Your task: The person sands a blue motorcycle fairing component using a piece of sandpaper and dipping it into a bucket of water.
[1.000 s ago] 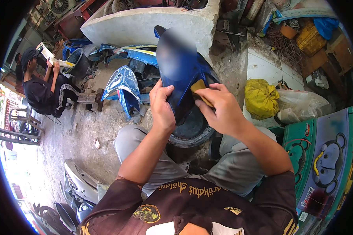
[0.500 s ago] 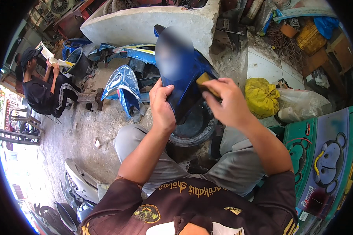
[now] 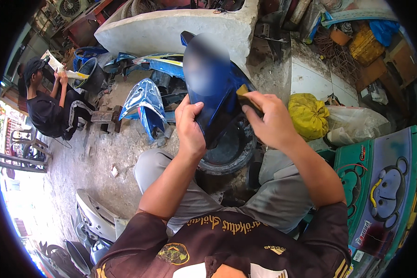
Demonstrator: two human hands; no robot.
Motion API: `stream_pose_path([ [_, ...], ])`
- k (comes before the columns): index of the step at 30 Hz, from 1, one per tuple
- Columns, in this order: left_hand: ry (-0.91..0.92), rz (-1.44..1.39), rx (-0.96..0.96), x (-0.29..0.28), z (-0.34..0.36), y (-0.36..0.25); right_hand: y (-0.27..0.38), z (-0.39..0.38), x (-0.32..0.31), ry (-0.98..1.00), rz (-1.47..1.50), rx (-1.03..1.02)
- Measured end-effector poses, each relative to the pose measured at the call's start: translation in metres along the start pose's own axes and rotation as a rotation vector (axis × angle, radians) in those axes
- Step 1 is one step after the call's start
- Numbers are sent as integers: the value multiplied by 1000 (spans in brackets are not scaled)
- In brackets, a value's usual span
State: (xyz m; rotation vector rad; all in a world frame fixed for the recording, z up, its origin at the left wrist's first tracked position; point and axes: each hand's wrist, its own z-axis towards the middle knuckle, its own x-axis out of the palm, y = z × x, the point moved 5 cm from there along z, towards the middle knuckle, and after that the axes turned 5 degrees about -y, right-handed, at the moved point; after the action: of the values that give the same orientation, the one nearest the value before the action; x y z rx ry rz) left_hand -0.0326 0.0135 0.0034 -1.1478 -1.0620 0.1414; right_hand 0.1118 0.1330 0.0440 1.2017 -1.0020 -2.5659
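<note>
A cluttered outdoor repair yard with a dusty concrete floor point(image 3: 92, 162): I am sitting over an old tyre point(image 3: 229, 153), steadying a dark blue motorcycle panel point(image 3: 217, 97) that is standing upright on the tyre between my knees. My left hand point(image 3: 190, 127) is gripping the panel's left edge. My right hand point(image 3: 268, 120) is pressing a yellow sanding pad point(image 3: 243, 90), fingers closed on it, against the panel's right edge. Another person point(image 3: 46, 109) is sitting at the yard's left side.
</note>
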Motion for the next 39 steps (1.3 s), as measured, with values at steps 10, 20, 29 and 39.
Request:
stream_pose_path([
  [10, 59, 85, -19, -9, 3, 4, 8, 0, -2, 9, -11, -98],
  [20, -4, 16, 23, -5, 2, 2, 13, -3, 0, -16, -7, -162],
  [29, -2, 43, 16, -4, 1, 0, 27, -13, 12, 69, 41, -232],
  [39, -14, 23, 6, -6, 2, 1, 23, -12, 12, 40, 28, -199],
])
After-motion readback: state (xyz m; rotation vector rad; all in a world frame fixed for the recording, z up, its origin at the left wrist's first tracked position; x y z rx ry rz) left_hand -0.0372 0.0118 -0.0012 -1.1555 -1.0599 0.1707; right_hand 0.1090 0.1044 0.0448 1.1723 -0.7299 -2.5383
